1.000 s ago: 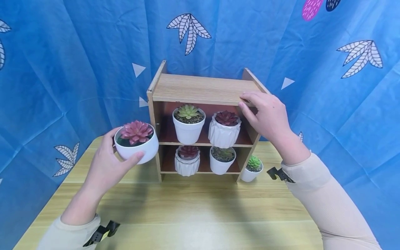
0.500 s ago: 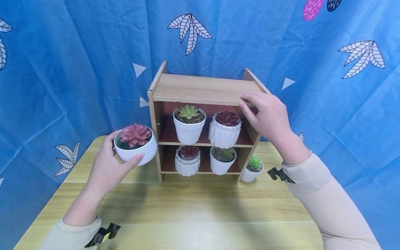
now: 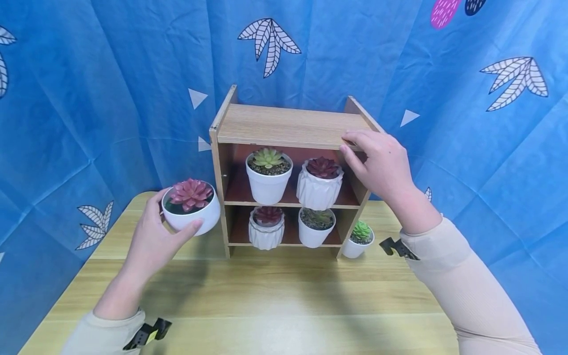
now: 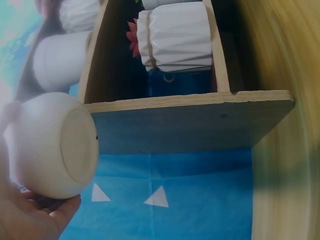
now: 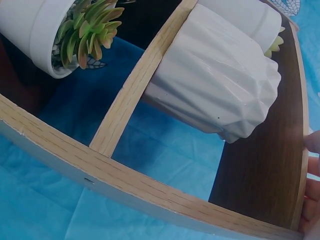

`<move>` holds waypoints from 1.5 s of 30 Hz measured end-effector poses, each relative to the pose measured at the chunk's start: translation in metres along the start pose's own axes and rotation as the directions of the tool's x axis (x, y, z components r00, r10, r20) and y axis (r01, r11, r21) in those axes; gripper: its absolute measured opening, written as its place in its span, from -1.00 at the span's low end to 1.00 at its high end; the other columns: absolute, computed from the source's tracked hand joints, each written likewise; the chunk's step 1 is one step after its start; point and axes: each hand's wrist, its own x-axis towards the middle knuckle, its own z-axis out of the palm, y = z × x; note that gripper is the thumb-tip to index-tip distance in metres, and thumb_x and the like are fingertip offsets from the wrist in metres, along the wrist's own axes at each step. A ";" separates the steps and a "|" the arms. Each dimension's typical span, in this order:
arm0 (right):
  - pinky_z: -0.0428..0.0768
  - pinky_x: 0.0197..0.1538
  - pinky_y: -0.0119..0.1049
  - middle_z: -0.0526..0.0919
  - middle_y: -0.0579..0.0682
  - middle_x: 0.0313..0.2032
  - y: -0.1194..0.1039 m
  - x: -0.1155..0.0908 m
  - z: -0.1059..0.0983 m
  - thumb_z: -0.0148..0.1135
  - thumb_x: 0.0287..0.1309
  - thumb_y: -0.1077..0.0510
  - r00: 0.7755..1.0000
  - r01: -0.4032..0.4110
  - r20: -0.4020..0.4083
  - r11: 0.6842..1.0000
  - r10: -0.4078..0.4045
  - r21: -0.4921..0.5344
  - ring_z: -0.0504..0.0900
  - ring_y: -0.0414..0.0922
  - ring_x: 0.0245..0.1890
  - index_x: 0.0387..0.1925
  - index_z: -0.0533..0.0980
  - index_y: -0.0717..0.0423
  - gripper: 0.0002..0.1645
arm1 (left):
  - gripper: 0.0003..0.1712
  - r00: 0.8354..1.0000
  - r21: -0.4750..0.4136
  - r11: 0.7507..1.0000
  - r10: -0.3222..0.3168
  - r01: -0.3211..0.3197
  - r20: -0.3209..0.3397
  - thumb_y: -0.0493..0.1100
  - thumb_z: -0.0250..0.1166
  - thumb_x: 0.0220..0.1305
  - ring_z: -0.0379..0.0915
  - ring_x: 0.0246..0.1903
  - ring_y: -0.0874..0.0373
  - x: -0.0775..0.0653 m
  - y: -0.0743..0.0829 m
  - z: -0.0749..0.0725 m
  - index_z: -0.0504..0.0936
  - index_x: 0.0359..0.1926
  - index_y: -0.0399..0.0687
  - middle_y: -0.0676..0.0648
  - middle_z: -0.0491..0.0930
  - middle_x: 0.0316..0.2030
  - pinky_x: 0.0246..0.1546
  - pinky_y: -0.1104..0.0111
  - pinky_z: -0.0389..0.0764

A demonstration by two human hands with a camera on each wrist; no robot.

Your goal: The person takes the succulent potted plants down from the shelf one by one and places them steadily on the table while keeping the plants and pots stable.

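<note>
In the head view my left hand (image 3: 153, 236) grips a rounded white pot with a pink succulent (image 3: 192, 195), held in the air just left of the wooden shelf (image 3: 288, 127). The left wrist view shows the white pot's underside (image 4: 77, 145) beside the shelf's side panel. My right hand (image 3: 377, 160) holds the front edge of the top board near its right end; its fingers (image 5: 312, 190) curl over that edge in the right wrist view. On the upper tier stand a green succulent (image 3: 268, 172) and a dark red succulent in a faceted white pot (image 3: 319, 190).
The lower tier bears a ribbed white pot with a red succulent (image 3: 266, 230) and a smooth white pot (image 3: 316, 230). A bright green succulent (image 3: 360, 239) stands on the table (image 3: 248, 305), right of the shelf. A blue patterned curtain (image 3: 146, 88) hangs behind and at both sides.
The left hand has lowered the potted pink succulent slightly and shifted it a little to the left. The right hand and the plants on the shelf stay where they were.
</note>
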 end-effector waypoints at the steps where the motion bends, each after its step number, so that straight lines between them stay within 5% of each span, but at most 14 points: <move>1: 0.55 0.11 0.09 0.73 0.07 0.01 0.000 0.000 0.000 0.26 0.32 -0.01 1.000 0.001 0.000 1.000 -0.001 0.000 0.66 0.10 0.07 0.03 0.68 0.10 -0.63 | 0.12 1.000 -0.001 1.000 -0.003 0.003 -0.001 0.07 0.53 0.10 0.28 0.25 -0.35 0.000 -0.001 0.001 0.09 0.47 -0.29 -0.40 0.31 0.32 0.16 -0.32 0.34; 45: 0.57 0.08 0.09 0.73 0.07 0.01 -0.001 0.000 -0.001 0.27 0.32 -0.02 1.000 0.004 -0.004 1.000 -0.004 0.005 0.66 0.09 0.07 0.02 0.68 0.10 -0.63 | 0.16 0.997 -0.039 0.996 -0.083 0.083 0.002 0.11 0.51 0.11 0.26 0.28 -0.34 0.011 -0.050 0.034 0.04 0.48 -0.29 -0.41 0.27 0.34 0.23 -0.27 0.32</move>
